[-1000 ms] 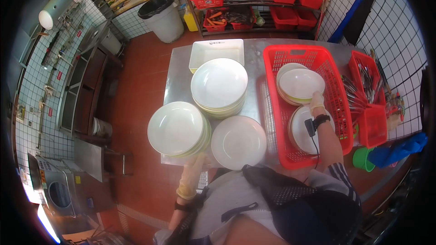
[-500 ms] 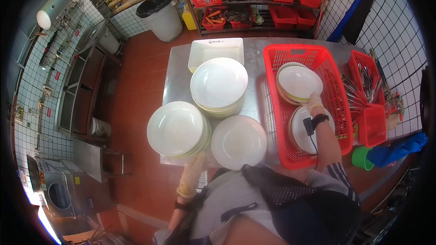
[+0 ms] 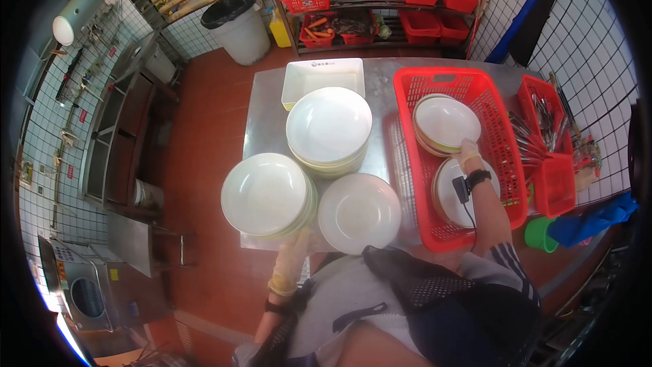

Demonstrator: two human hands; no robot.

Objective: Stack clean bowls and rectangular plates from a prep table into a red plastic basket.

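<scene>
My right hand (image 3: 470, 153), in a pale glove, reaches into the red basket (image 3: 426, 221). Its fingers close on the near rim of a white plate (image 3: 445, 121) topping the upper stack there. Below that hand and wrist lies another stack of white plates (image 3: 448, 194), partly hidden by my forearm. My left hand (image 3: 291, 261), also gloved, is beside the near edge of the left plate stack (image 3: 263, 192), fingers extended and partly hidden. Nearby stand a taller plate stack (image 3: 329, 124) and a white plate (image 3: 360, 214) at the table's front edge.
A white rectangular tray (image 3: 323, 78) sits at the back of the steel table (image 3: 265, 109). Right of the basket are red bins with utensils (image 3: 543, 112), a green bucket (image 3: 541, 234) and blue gloves (image 3: 591, 223). A shelf rack (image 3: 380, 0) and bin (image 3: 238, 30) stand behind.
The top plate in the basket's upper stack has shifted slightly left with my right hand. My left hand stays by the left stack; the view has moved a little.
</scene>
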